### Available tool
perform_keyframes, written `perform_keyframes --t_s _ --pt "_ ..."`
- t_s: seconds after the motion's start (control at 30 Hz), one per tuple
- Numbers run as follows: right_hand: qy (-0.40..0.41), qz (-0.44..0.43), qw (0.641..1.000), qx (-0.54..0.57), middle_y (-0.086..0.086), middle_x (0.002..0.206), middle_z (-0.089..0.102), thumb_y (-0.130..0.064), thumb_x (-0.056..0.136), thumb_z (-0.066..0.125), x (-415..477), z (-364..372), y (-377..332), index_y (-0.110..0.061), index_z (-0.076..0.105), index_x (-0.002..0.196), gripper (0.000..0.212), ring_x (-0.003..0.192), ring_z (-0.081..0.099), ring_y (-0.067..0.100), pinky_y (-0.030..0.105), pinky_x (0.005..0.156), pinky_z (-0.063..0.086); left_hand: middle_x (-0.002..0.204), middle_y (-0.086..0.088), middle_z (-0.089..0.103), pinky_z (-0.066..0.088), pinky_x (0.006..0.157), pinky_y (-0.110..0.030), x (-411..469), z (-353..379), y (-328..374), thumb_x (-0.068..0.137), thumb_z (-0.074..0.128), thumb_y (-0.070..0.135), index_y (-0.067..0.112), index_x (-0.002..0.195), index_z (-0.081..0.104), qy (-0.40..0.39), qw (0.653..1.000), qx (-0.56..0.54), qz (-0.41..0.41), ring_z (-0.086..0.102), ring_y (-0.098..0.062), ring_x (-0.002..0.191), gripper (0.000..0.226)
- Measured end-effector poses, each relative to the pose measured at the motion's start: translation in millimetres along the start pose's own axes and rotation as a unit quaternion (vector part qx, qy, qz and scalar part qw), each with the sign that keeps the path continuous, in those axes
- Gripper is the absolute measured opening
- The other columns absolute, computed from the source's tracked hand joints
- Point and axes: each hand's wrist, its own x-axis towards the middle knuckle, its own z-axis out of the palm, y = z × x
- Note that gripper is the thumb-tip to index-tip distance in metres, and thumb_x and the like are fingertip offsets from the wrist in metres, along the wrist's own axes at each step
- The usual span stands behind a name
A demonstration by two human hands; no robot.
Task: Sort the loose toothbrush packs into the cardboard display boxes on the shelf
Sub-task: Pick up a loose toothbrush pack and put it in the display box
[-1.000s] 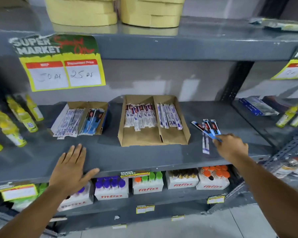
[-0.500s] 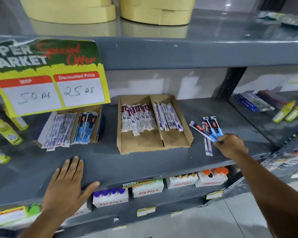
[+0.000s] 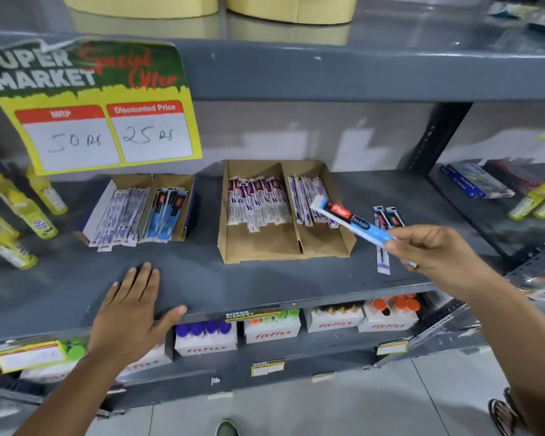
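Pack [image 3: 351, 222] — pinched in right hand [image 3: 434, 256], raised for sorting — left hand [image 3: 132, 309] lies flat, empty, bracing on shelf [image 3: 265, 284].

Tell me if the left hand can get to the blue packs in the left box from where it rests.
Probably yes: the left hand lies flat on bare shelf, with nothing between it and the blue packs.

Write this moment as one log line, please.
right hand: holds blue toothbrush pack above shelf | left hand: flat on shelf edge | loose packs: beside right box
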Motion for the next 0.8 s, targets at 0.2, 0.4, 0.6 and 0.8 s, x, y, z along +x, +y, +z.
perform_keyframes --t_s 0.2,0.4,0.6,0.8 --pt "-0.041 -0.034 0.998 0.034 -0.001 0.077 0.074 -0.023 0.073 0.075 -9.3 31.7 -25.8 -0.024 0.073 0.102 0.029 0.059 0.054 0.009 0.015 0.052 0.044 0.160 -0.011 0.016 0.013 0.118 -0.046 -1.2 -1.9 2.3 0.075 -0.004 0.083 0.008 0.151 0.016 -0.001 1.000 -0.008 -0.004 0.011 -0.029 0.147 0.108" --pt "0.094 -0.048 0.991 0.081 -0.009 0.057 0.066 -0.006 0.086 0.067 17.6 76.0 -25.1 -0.016 0.067 0.084 0.011 0.046 0.055 0.006 0.014 0.046 0.044 0.161 -0.008 0.010 0.011 0.118 -0.045 -0.7 -0.9 0.0 0.075 -0.006 0.084 0.012 0.152 0.011 -0.005 1.000 -0.007 -0.005 0.006 -0.027 0.147 0.107" --pt "0.007 -0.082 0.995 0.063 -0.025 0.080 0.072 -0.027 0.081 0.073 63.0 148.0 -50.2 -0.043 0.069 0.096 0.022 0.079 0.064 -0.005 0.011 0.071 0.046 0.161 -0.007 0.012 0.010 0.119 -0.044 -1.2 -3.8 3.3 0.074 -0.002 0.086 0.013 0.151 0.016 -0.002 1.000 -0.025 0.001 0.006 -0.025 0.147 0.108" --pt "-0.122 -0.169 0.960 -0.188 -0.015 0.135 0.055 -0.043 0.082 0.069 109.9 238.0 -94.9 -0.029 0.051 0.137 0.059 0.120 0.051 0.002 0.012 0.093 0.035 0.160 -0.004 0.005 0.004 0.118 -0.036 -9.4 -7.5 -39.2 0.076 0.008 0.087 0.011 0.151 0.014 0.019 0.998 -0.046 0.032 0.005 -0.021 0.148 0.108"
